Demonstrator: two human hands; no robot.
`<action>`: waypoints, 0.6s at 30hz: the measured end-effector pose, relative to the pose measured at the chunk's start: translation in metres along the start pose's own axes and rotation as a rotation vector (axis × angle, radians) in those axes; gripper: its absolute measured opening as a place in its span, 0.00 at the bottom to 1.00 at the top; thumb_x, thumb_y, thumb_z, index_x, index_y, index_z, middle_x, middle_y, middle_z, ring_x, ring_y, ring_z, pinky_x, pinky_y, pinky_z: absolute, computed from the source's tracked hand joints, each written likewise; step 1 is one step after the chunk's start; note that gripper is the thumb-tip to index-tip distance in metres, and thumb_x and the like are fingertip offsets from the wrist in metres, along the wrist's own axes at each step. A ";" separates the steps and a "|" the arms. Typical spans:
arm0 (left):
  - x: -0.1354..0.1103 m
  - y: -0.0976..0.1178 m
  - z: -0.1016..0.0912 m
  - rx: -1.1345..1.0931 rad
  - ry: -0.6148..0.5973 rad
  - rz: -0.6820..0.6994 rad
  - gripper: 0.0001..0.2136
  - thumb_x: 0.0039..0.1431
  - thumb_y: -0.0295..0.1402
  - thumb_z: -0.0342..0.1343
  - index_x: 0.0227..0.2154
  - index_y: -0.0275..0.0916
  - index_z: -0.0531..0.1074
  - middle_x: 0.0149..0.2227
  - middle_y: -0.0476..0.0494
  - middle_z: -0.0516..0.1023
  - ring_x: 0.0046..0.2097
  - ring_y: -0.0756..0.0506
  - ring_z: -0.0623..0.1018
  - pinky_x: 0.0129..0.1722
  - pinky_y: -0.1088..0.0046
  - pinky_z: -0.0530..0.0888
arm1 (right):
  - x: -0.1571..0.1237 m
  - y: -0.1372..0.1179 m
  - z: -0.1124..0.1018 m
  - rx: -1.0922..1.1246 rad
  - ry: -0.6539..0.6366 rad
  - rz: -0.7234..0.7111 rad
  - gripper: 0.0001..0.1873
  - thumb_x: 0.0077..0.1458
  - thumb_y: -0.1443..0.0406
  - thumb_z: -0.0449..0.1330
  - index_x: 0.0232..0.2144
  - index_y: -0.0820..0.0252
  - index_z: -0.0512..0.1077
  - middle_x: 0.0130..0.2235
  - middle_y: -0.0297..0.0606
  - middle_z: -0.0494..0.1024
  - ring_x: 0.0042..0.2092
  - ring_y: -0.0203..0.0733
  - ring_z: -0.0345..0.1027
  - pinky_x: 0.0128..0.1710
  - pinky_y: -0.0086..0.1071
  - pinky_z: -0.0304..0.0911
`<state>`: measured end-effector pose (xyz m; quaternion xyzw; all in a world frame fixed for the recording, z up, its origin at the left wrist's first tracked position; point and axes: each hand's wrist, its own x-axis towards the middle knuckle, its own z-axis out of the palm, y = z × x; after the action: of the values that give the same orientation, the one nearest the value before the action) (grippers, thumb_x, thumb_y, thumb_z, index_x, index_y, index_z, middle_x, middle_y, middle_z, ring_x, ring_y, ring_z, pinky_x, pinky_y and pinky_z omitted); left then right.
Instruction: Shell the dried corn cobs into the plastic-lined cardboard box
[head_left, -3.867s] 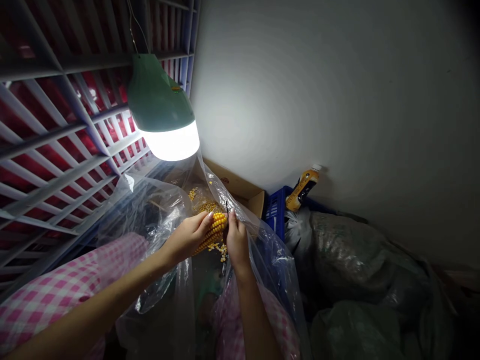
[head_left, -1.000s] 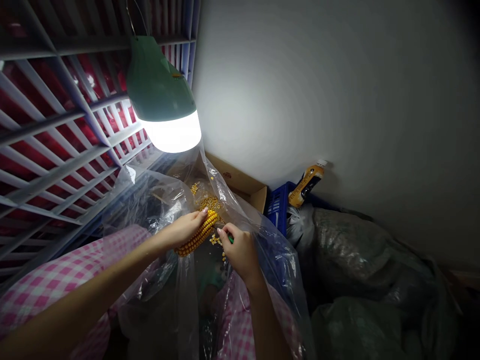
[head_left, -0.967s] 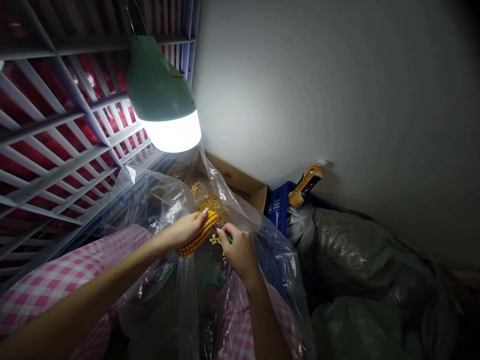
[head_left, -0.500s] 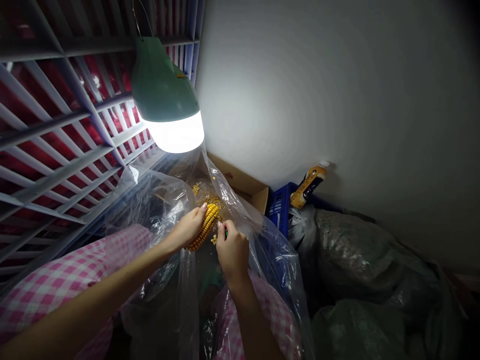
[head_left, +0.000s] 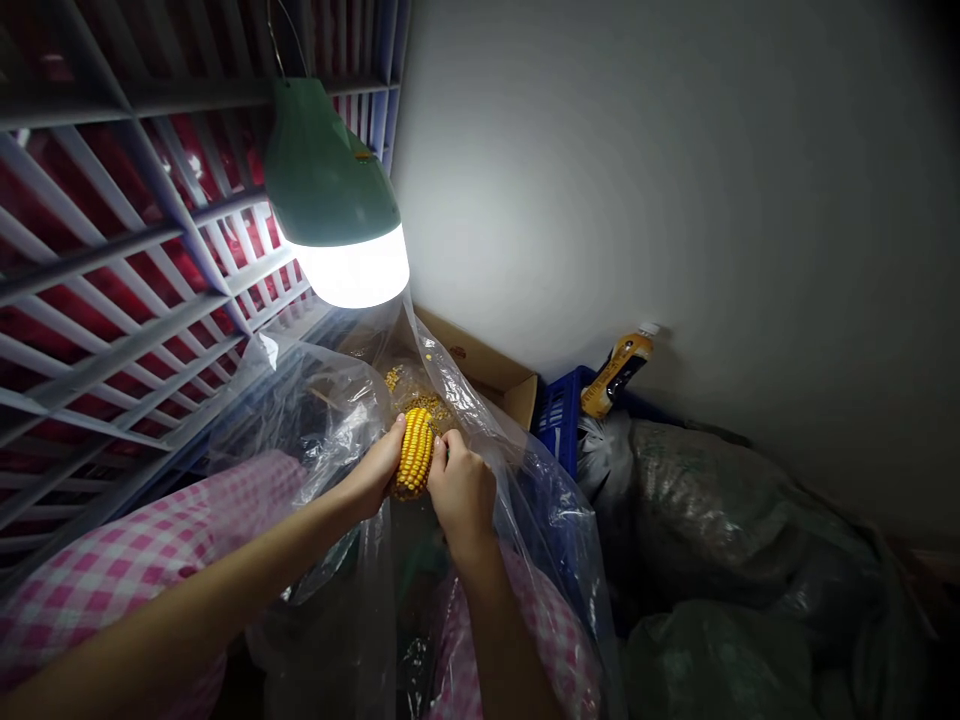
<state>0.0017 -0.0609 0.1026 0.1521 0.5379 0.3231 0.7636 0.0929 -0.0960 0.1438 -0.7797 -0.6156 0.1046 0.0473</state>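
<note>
Gripping corn cob [head_left: 415, 453] near-upright between both hands, amid folds of clear plastic bag [head_left: 337, 425]. Left hand [head_left: 373, 470]: fingers closed around cob's left side. Right hand [head_left: 463, 495]: fingers curled tight against cob's right side. Loose corn kernels [head_left: 420, 405] lying just beyond cob; cardboard box [head_left: 480, 360] behind.

No writing can be read (the bottle's label [head_left: 619, 375] and the carton's red mark [head_left: 456, 352] stay too small).

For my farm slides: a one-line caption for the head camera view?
Left hand and right hand grip a yellow corn cob inside a clear plastic bag, under a glowing green lamp.
</note>
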 end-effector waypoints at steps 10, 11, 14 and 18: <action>0.001 -0.004 0.000 0.075 0.026 0.146 0.21 0.59 0.45 0.41 0.44 0.34 0.67 0.38 0.39 0.77 0.37 0.47 0.76 0.38 0.74 0.71 | 0.010 0.000 0.009 0.050 0.005 0.038 0.12 0.58 0.64 0.45 0.33 0.57 0.67 0.29 0.39 0.77 0.29 0.40 0.69 0.23 0.29 0.41; 0.002 -0.007 -0.001 0.064 0.019 0.135 0.21 0.59 0.45 0.41 0.44 0.34 0.67 0.40 0.39 0.77 0.38 0.47 0.76 0.38 0.74 0.71 | 0.013 0.002 0.010 0.064 -0.005 0.061 0.12 0.58 0.64 0.45 0.33 0.58 0.68 0.29 0.39 0.77 0.29 0.40 0.69 0.23 0.29 0.42; 0.002 -0.014 -0.002 0.005 -0.016 0.015 0.22 0.58 0.47 0.42 0.44 0.36 0.67 0.42 0.38 0.76 0.39 0.46 0.76 0.36 0.73 0.72 | 0.020 0.007 0.012 0.123 -0.043 0.102 0.11 0.57 0.65 0.47 0.31 0.58 0.68 0.31 0.39 0.77 0.30 0.39 0.69 0.23 0.28 0.43; 0.000 -0.014 -0.001 -0.013 0.049 -0.010 0.21 0.57 0.48 0.43 0.43 0.38 0.67 0.40 0.42 0.76 0.36 0.48 0.76 0.31 0.76 0.71 | 0.023 0.012 0.011 0.128 -0.059 0.086 0.12 0.57 0.63 0.46 0.31 0.57 0.69 0.31 0.38 0.78 0.31 0.39 0.70 0.24 0.28 0.44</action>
<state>0.0052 -0.0713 0.0945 0.1366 0.5551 0.3262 0.7528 0.1070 -0.0770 0.1287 -0.7974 -0.5745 0.1689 0.0743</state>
